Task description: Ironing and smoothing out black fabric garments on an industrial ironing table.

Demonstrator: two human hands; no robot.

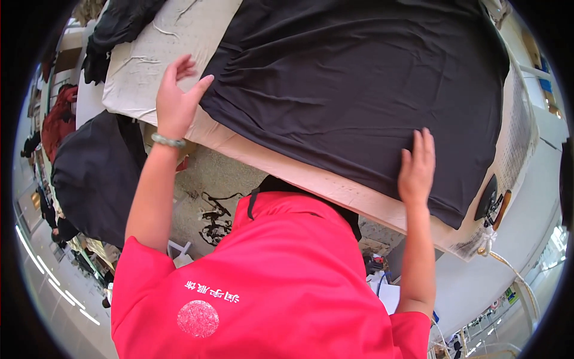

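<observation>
A large black cloth garment point(359, 84) lies spread over a padded, cream-covered pressing table point(239, 143). Its left end is gathered into folds, and small wrinkles run across its surface. Beside that gathered end is my left hand point(177, 99), thumb and fingers apart, with nothing in it; whether it touches the cloth I cannot tell. My right hand point(417, 170) rests flat on the garment near its lower right part, fingers stretched out. A bracelet point(168, 141) circles my left wrist.
An iron point(491, 202) with a wooden handle stands at the table's right end, its cord point(511, 266) trailing down. Dark cloth point(95, 179) hangs at the left, near reddish cloth point(61, 119). Another black piece point(116, 33) lies at the table's far left. Black strips point(215, 221) litter the floor.
</observation>
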